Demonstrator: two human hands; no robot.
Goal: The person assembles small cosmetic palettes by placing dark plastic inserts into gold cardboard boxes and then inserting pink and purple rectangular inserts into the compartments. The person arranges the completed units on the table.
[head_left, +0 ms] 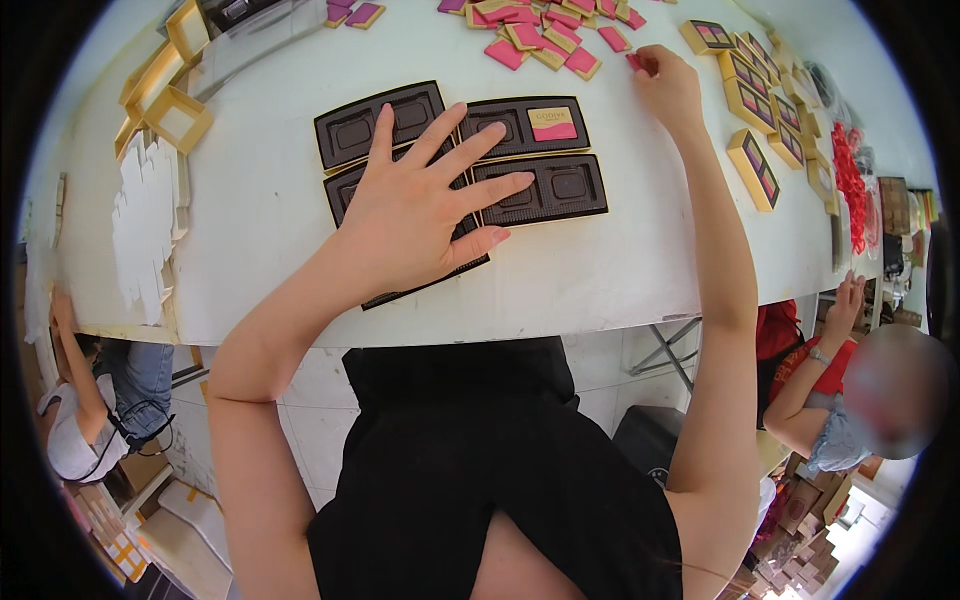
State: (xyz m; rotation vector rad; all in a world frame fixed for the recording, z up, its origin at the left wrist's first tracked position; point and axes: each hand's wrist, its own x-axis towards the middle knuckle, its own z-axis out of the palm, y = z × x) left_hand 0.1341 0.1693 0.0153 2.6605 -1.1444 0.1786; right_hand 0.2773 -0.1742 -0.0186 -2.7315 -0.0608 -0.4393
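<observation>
My left hand [411, 202] lies with spread fingers across several shallow gold-edged boxes with dark moulded trays. Its fingers cover parts of the upper left box [381, 124] and the lower right box [572, 183]; the box under the palm is mostly hidden. In the upper right box a pink-and-gold wrapped chocolate square [553, 124] fills the right compartment. Further off, my right hand [668, 88] has its fingertips pinched on a pink wrapped chocolate square [634, 62], just right of a loose pile of similar squares [550, 38].
Filled small boxes [755, 95] stand at the far right of the white table [265, 220], near red shredded filler [850, 180]. Gold frames [178, 118] and white paper pieces [143, 235] are at the left. Purple squares [362, 15] lie at the back. Other people sit at both sides.
</observation>
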